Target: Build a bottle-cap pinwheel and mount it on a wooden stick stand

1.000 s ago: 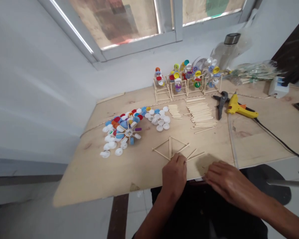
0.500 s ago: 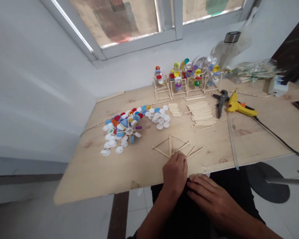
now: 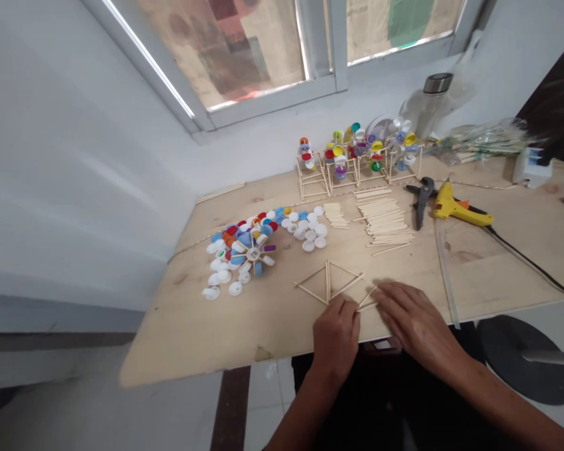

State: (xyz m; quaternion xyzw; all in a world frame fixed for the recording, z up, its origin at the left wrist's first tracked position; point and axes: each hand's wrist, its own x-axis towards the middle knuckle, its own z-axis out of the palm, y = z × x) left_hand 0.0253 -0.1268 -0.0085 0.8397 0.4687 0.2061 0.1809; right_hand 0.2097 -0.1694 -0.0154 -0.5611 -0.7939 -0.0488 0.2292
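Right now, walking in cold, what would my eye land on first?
The bright heap of bottle caps left of centre on the plywood table, and the row of colourful cap wheels standing at its far edge. At the near edge, the left hand and right hand touch thin sticks beside a flat stick triangle.

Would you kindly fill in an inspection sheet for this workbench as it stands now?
Surface: plywood board, bare wood.
Job's things: stick frame lies flat, two triangles sharing a middle stick; loose sticks just right of it.
Clutter: caps heaped at left; stick pile, pliers and glue gun farther back; cap models and a bottle by the wall.
Hands: left hand at the frame's near corner, grip hidden; right hand flat, fingertips at the loose sticks.
Cables: black cable runs from the glue gun off the right edge.
Surroundings: window above the wall.
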